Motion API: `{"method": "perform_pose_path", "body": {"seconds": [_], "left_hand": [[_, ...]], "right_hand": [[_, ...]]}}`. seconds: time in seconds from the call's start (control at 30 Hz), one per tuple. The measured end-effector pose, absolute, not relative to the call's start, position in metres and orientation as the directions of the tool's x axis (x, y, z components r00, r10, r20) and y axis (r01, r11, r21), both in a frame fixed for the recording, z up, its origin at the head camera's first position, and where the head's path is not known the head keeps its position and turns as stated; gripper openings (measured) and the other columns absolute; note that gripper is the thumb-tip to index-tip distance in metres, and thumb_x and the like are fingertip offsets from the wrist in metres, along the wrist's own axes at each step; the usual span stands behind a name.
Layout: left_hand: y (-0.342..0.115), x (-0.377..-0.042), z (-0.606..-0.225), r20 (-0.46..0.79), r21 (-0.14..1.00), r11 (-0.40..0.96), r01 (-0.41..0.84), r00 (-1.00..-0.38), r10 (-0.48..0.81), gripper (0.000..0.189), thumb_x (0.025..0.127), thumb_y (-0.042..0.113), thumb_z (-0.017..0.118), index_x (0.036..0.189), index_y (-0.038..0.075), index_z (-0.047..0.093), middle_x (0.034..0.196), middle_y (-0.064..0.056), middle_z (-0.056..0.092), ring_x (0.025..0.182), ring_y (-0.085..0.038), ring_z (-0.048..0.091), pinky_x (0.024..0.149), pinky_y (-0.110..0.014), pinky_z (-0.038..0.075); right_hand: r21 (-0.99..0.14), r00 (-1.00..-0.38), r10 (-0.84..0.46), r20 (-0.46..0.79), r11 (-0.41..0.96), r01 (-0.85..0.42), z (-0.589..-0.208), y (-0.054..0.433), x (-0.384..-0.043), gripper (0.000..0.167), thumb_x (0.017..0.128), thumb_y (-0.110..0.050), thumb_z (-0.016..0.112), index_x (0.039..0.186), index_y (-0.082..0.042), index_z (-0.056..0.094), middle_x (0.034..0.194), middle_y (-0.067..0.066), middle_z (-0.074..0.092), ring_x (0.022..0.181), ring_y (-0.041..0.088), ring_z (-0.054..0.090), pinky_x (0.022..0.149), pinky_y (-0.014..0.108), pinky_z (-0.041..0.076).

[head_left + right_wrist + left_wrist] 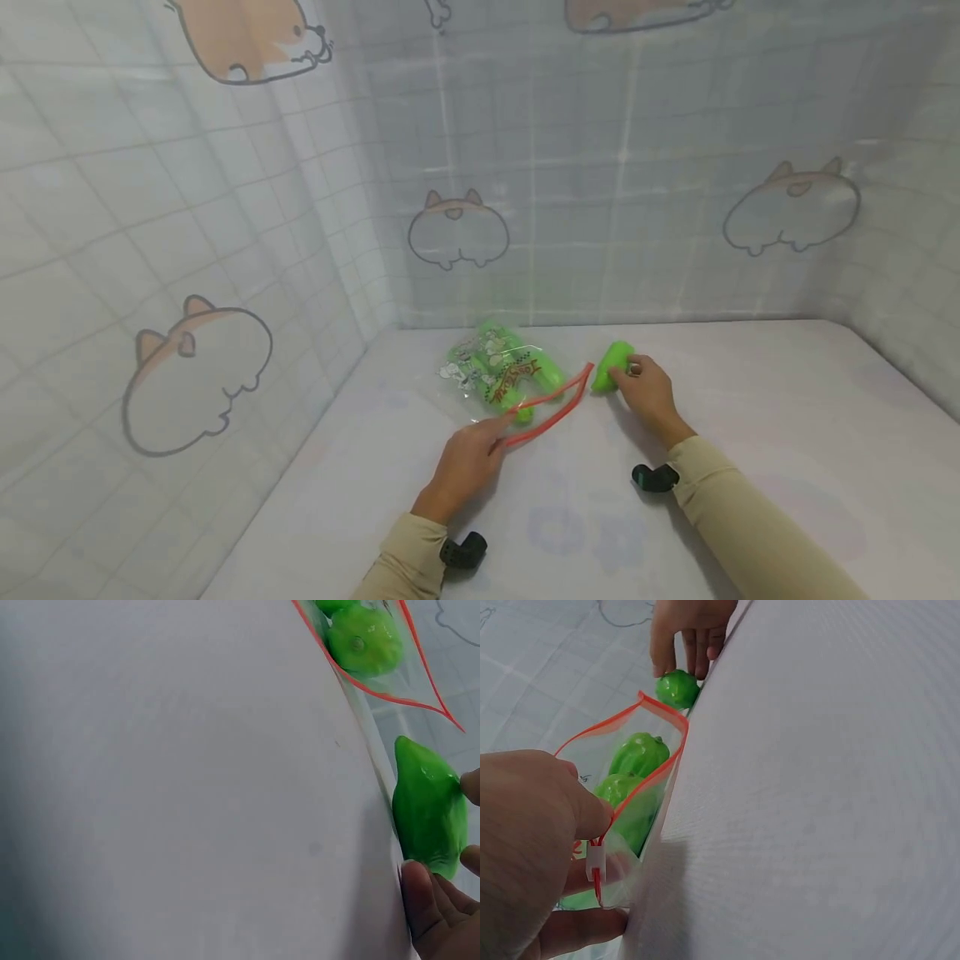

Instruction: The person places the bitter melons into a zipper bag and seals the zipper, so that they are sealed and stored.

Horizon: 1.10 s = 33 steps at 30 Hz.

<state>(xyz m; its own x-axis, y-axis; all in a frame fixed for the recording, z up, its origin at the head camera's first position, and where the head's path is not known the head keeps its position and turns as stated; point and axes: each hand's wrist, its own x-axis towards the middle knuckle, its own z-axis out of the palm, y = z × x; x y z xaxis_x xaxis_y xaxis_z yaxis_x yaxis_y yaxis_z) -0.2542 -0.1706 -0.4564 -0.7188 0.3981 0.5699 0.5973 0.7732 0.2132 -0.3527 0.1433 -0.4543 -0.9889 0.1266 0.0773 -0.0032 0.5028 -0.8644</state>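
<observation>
A clear zip bag with a red-edged mouth and printed lettering lies on the table, several green peppers inside it. My left hand pinches the near edge of its mouth, close to a white slider. The mouth gapes toward the right. Just beyond it, my right hand holds a single green pepper, thumb on one side and fingers on the other. This pepper is outside the bag, low over or on the table; I cannot tell which.
The pale table meets a grey-white curtain with cartoon dogs at the back and sides. Dark wrist cameras sit on both wrists.
</observation>
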Motion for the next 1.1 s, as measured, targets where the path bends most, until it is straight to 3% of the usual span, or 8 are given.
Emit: {"method": "perform_pose_path", "body": {"seconds": [0.23, 0.43, 0.67, 0.9, 1.0, 1.1], "left_hand": [[-0.166, -0.2561, -0.4586, 0.56, 0.223, 0.775, 0.592, -0.728, 0.396, 0.042, 0.087, 0.002, 0.071, 0.128, 0.011, 0.07, 0.113, -0.004, 0.074, 0.095, -0.02, 0.071, 0.076, -0.039, 0.057], [-0.166, -0.2553, -0.4555, 0.567, 0.202, 0.776, 0.598, -0.717, 0.405, 0.042, 0.087, 0.003, 0.071, 0.128, 0.011, 0.07, 0.113, -0.004, 0.074, 0.094, -0.02, 0.071, 0.075, -0.039, 0.057], [-0.1699, -0.253, -0.4565, 0.581, 0.192, 0.783, 0.592, -0.711, 0.395, 0.041, 0.086, 0.003, 0.073, 0.126, 0.009, 0.07, 0.109, -0.005, 0.074, 0.089, -0.02, 0.071, 0.073, -0.039, 0.057], [-0.1734, -0.2521, -0.4621, 0.548, 0.22, 0.792, 0.57, -0.744, 0.383, 0.042, 0.087, 0.005, 0.072, 0.128, 0.011, 0.07, 0.113, -0.004, 0.074, 0.094, -0.02, 0.071, 0.078, -0.04, 0.057], [-0.1738, -0.2527, -0.462, 0.559, 0.218, 0.783, 0.582, -0.732, 0.389, 0.042, 0.087, 0.003, 0.072, 0.128, 0.01, 0.07, 0.113, -0.004, 0.074, 0.093, -0.02, 0.071, 0.078, -0.04, 0.057], [-0.1732, -0.2541, -0.4607, 0.564, 0.217, 0.778, 0.59, -0.726, 0.393, 0.042, 0.087, 0.004, 0.072, 0.129, 0.01, 0.069, 0.114, -0.004, 0.073, 0.095, -0.02, 0.071, 0.079, -0.04, 0.057]], "right_hand": [[-0.84, -0.987, 0.105, 0.12, 0.54, -0.045, -0.4529, 0.1439, -0.354, 0.075, 0.098, -0.036, 0.061, 0.151, 0.009, 0.031, 0.139, 0.036, 0.046, 0.128, 0.047, 0.046, 0.103, 0.056, 0.042], [-0.835, -0.99, 0.08, 0.12, 0.547, -0.057, -0.4503, 0.1436, -0.3589, 0.069, 0.099, -0.032, 0.059, 0.155, -0.002, 0.033, 0.147, 0.031, 0.043, 0.131, 0.04, 0.043, 0.108, 0.057, 0.036], [-0.835, -0.994, 0.064, 0.091, 0.549, -0.041, -0.4528, 0.1375, -0.3593, 0.062, 0.099, -0.027, 0.053, 0.155, -0.008, 0.036, 0.133, 0.025, 0.053, 0.103, 0.032, 0.048, 0.091, 0.048, 0.042], [-0.833, -0.995, 0.038, 0.088, 0.551, -0.053, -0.4589, 0.1353, -0.356, 0.057, 0.099, -0.027, 0.05, 0.154, -0.015, 0.042, 0.143, 0.026, 0.049, 0.112, 0.035, 0.046, 0.092, 0.048, 0.04], [-0.827, -0.993, 0.031, 0.113, 0.557, -0.077, -0.4589, 0.1359, -0.3546, 0.055, 0.099, -0.026, 0.05, 0.153, -0.015, 0.044, 0.151, 0.024, 0.042, 0.118, 0.034, 0.044, 0.098, 0.05, 0.039], [-0.83, -0.992, 0.036, 0.124, 0.552, -0.084, -0.4576, 0.1375, -0.354, 0.055, 0.099, -0.025, 0.05, 0.153, -0.014, 0.044, 0.149, 0.021, 0.046, 0.119, 0.035, 0.043, 0.099, 0.051, 0.037]]}}
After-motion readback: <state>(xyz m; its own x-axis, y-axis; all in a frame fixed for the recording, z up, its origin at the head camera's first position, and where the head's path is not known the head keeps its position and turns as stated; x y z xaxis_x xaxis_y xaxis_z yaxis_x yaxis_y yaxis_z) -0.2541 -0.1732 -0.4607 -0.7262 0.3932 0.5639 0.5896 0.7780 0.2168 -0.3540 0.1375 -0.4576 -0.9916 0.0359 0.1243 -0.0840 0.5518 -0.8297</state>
